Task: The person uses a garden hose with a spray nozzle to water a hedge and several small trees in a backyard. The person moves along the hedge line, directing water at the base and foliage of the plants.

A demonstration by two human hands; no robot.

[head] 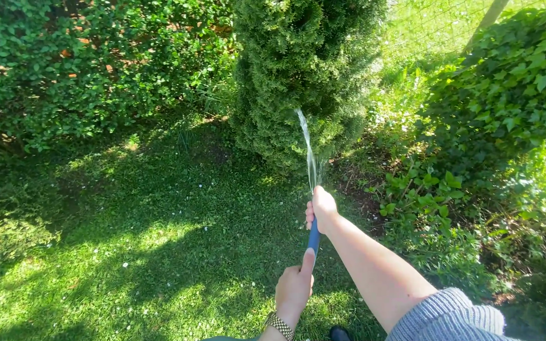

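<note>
Over the sunlit grass (127, 252), a person holds a blue hose (313, 240) in both hands, low and near the middle of the view. Its long axis runs almost straight away from the body, tilted slightly rightward, with the open end pointing at the tall conifer shrub (304, 69) ahead. The right hand (321, 208) is wrapped tight around the far end of the hose, where a stream of water (308, 148) arcs up and forward into the shrub's lower branches. The left hand (294, 287), a woven watch band (279, 325) at the wrist, closes round the hose nearer the body, thumb lying along the tube. A grey knit sleeve (453, 316) is pushed up the right arm. A leafy hedge (64, 63) stands left, ivy (513, 82) right.
</note>
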